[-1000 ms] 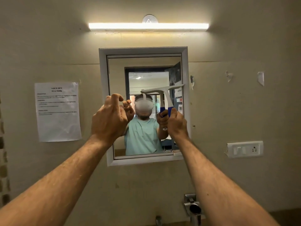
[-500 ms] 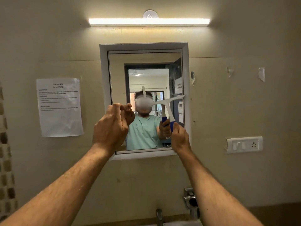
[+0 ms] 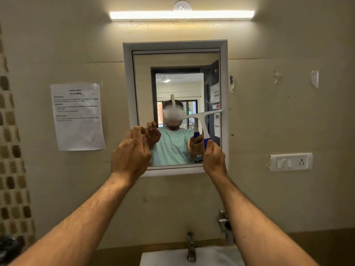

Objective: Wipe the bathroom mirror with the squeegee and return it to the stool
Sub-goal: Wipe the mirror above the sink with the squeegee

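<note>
Glossy reflective glass in the grey smooth-framed rectangular mirror (image 3: 175, 60). Smooth white plastic blade and neck, blue plastic grip on the T-shaped squeegee (image 3: 201, 120). Creased matt printed paper sheet (image 3: 77, 117) at 9 o'clock. Shiny metal tap (image 3: 191, 246) at 6 o'clock. Glossy white plastic switch plate (image 3: 291, 161) at 3 o'clock.

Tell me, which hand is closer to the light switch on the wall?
The right hand. It grips the squeegee at the mirror's right side, with the switch further right of it. The left hand hovers at the mirror's left side, farther away.
</note>
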### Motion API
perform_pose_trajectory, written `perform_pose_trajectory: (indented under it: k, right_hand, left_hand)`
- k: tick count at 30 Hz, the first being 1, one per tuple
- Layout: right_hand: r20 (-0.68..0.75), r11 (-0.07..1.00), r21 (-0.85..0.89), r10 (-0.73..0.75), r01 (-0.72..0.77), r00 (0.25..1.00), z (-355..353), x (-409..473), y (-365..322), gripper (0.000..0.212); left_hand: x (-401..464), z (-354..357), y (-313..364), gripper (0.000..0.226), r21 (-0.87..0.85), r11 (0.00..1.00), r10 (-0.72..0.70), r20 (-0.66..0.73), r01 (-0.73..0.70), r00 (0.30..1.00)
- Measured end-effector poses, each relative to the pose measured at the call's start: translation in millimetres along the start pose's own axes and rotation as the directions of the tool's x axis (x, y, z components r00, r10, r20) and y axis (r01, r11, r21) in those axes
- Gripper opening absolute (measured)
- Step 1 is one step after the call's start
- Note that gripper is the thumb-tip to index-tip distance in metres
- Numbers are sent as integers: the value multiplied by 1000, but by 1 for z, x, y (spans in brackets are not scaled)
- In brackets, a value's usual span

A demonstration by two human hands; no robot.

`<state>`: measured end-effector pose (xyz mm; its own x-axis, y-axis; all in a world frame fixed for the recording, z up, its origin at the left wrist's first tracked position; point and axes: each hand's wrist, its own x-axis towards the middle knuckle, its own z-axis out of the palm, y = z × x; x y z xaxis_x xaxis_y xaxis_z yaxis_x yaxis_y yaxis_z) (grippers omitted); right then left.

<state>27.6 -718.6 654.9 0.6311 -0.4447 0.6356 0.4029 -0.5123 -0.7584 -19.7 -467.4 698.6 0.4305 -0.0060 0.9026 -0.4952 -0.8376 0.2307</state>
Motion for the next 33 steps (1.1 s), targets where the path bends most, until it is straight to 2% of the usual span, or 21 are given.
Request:
perform_pose_trajectory:
  k: [4,7,15,20,26,33]
  right_hand:
    - [19,996,32,83,-84,996,7,-22,27,43]
    - [31,990,72,120,-122,992,12,-52,49,40]
    - [29,962,22,270,-271,962,28,-116,90,44]
    - [23,944,-11,330,-330,944,26,-129,94,43]
    - [-18,929,-65,364,-365,931,19,-134,77,43]
    - [47,916,21,399,-401,916,30,-159,53,48]
  left_hand:
    - [-21,5,-6,11,-11,1000,9,19,-9,1000]
    - [-45,9,-13,13,-7,999,-41,64,41,997]
    - [-92,9,-33,21,-19,997,-69,149,72,986]
    - [-105,10,-40,21,18,995,-100,174,99,980]
    - [-114,4,-51,21,-8,997,-67,202,71,977]
    - [-118,-23,-77,24,11,998,-69,219,68,973]
